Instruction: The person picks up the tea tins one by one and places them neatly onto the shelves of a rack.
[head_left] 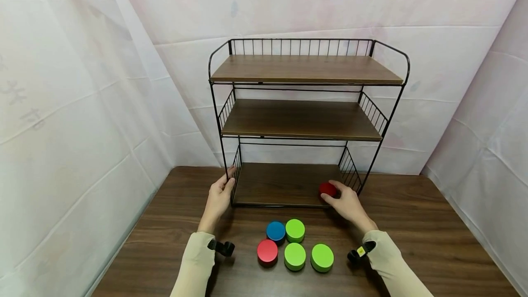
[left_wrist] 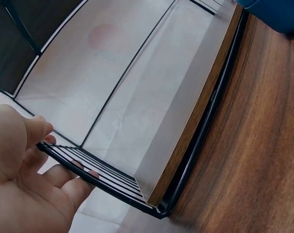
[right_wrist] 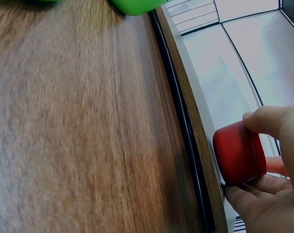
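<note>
A three-tier rack [head_left: 301, 125] with black wire sides and brown wooden boards stands on the table. My left hand [head_left: 218, 196] grips its left front post low down; in the left wrist view, thumb and fingers [left_wrist: 74, 191] lie about the black wire side. Over the right front corner of the bottom board [head_left: 284, 182], my right hand [head_left: 348, 203] holds a red round tin [head_left: 327, 190] between thumb and fingers. The right wrist view shows this tin [right_wrist: 238, 153] right at the board's surface, with fingertips close to the board.
In front of the rack, a blue tin [head_left: 276, 231], another red tin [head_left: 267, 252] and three green tins [head_left: 294, 255] stand grouped on the brown wooden table [head_left: 152, 242]. White printed cloth [head_left: 103, 81] hangs behind and at both sides.
</note>
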